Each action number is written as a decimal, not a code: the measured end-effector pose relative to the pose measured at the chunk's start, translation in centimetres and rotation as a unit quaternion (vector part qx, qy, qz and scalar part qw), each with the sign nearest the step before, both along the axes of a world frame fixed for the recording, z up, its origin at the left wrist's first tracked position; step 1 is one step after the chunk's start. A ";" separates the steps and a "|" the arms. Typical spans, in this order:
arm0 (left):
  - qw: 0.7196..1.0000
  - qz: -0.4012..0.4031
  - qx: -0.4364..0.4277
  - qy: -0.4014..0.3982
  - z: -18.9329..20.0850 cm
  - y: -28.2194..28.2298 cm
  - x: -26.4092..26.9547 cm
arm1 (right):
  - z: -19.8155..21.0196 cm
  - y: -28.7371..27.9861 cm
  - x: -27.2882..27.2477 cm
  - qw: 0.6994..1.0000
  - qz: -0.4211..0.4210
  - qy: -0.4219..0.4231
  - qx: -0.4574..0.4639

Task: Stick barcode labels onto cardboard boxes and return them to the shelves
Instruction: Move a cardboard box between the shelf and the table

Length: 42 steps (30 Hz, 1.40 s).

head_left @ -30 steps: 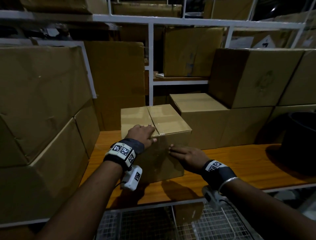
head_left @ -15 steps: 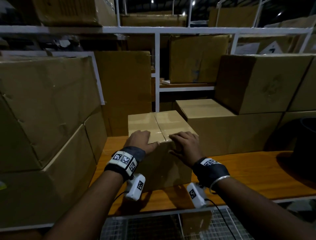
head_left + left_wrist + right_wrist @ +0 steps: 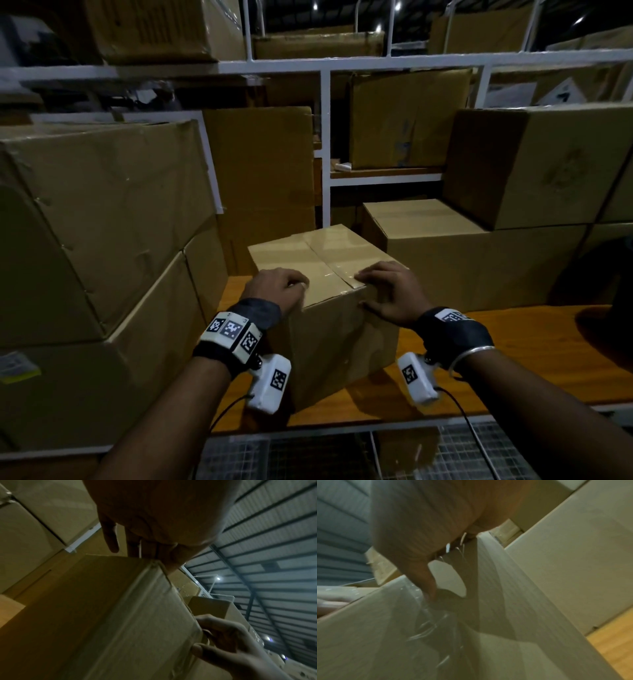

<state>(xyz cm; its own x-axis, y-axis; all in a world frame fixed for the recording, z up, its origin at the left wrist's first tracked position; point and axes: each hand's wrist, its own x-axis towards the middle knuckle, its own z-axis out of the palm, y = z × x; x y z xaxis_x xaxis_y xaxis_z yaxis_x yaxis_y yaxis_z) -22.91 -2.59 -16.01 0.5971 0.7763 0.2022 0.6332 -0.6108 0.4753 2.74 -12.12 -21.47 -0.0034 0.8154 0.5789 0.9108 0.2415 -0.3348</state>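
Observation:
A small cardboard box (image 3: 342,250) with clear tape along its top seam stands on the wooden shelf (image 3: 513,349), one corner turned toward me. My left hand (image 3: 279,287) grips its near left top corner with curled fingers. My right hand (image 3: 387,287) holds the near right top edge, fingers over the top and thumb on the front face. The left wrist view has the left hand (image 3: 154,513) at the box (image 3: 102,615) corner and the right hand (image 3: 226,639) pinching the edge. In the blurred right wrist view, the right hand's thumb (image 3: 426,577) presses the taped box (image 3: 522,601).
Large stacked cartons (image 3: 102,222) stand close on the left. More cartons (image 3: 462,260) are stacked on the right and behind. A white shelf frame (image 3: 325,137) runs behind and above. A dark object (image 3: 609,329) sits at the right edge. Wire mesh (image 3: 445,452) lies below the shelf.
My right hand rose from the box's front face to its top front edge. The box turned a little, its near corner now toward me. The left hand stayed on the top corner.

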 end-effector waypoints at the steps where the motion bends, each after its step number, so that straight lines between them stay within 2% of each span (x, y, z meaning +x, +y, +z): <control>1: 1.000 0.002 -0.019 -0.022 0.3 0.3 -0.3 | 0.2 -0.1 -0.3 1.000 -0.005 -0.004 -0.004; 4: 0.997 0.026 -0.044 -0.062 1.2 1.3 -1.2 | 0.7 -0.3 -2.4 1.000 -0.013 -0.004 0.019; 6: 0.998 0.019 -0.041 -0.055 1.5 2.1 -1.6 | 1.3 -0.3 -4.7 0.999 0.003 -0.025 0.036; 9: 0.998 0.008 -0.018 0.065 1.6 2.8 -2.0 | 2.5 0.0 -8.2 0.998 0.038 -0.046 -0.022; 11: 0.995 0.023 -0.017 0.099 1.4 3.4 -2.3 | 2.7 0.4 -10.0 0.995 0.030 -0.070 -0.065; 14: 0.996 0.022 -0.021 0.079 0.5 3.8 -2.8 | 2.4 1.0 -11.5 0.989 -0.017 -0.110 -0.098; 18: 0.998 0.006 0.010 0.064 0.1 3.6 -3.3 | 2.1 1.3 -12.3 0.987 -0.056 -0.111 -0.104; 24: 0.997 -0.014 0.049 0.056 -1.1 2.9 -4.9 | 2.2 0.1 -11.4 0.991 -0.025 -0.093 -0.094; 29: 0.996 -0.022 0.077 0.041 -2.5 1.7 -5.7 | 1.7 -1.6 -9.2 0.996 0.043 -0.025 -0.074; 34: 0.995 -0.034 0.084 -0.038 -3.5 0.6 -5.6 | 1.7 -3.8 -6.6 0.993 0.074 0.036 -0.087; 38: 0.993 0.049 0.090 -0.060 -3.6 0.6 -5.8 | 1.4 -5.0 -4.6 0.989 0.079 0.066 -0.109; 40: 0.992 0.089 0.073 -0.057 -4.1 1.1 -6.3 | 1.4 -5.5 -3.8 0.987 0.078 0.088 -0.112; 42: 0.990 0.099 0.043 -0.088 -5.0 1.8 -6.7 | 1.3 -5.9 -3.0 0.986 0.067 0.106 -0.113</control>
